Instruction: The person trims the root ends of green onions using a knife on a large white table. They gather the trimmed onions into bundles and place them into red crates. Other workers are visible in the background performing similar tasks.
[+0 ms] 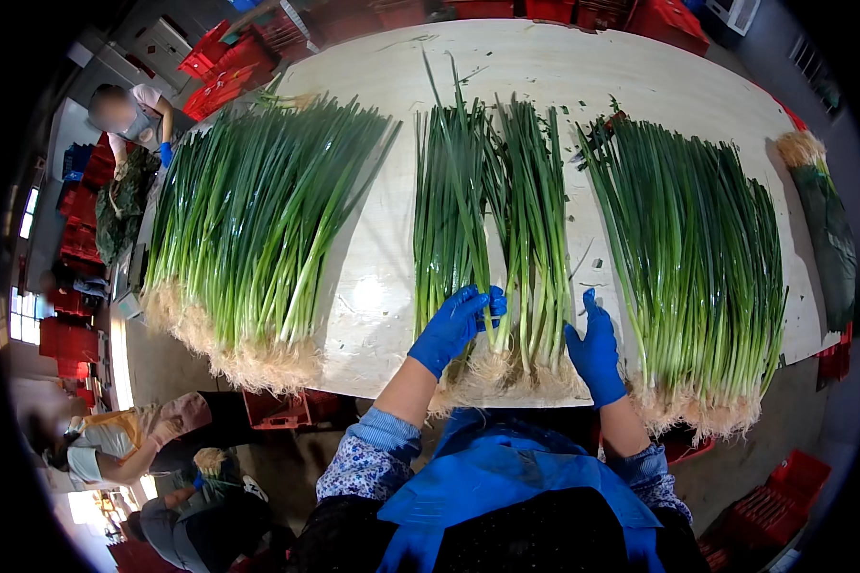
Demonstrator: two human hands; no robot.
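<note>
My left hand (455,326), in a blue glove, grips a few spring onion stalks (481,276) near their white lower ends. These stalks lean over a middle bunch (441,215) on the left, whose roots hang at the table's near edge. Beside it on the right lies another loose bunch of spring onions (536,215). My right hand (596,351), also gloved in blue, is held with its fingers apart just right of that bunch, nothing in it. Broad rows of spring onions lie to the left (258,222) and to the right (695,265), roots toward me.
The pale table (373,315) carries leaf scraps. A dark tool with a red part (602,132) lies partly under the right row. A wrapped bundle (820,215) lies at the far right. Red crates (777,501) stand around. A person (129,118) stands at the left; others are lower left.
</note>
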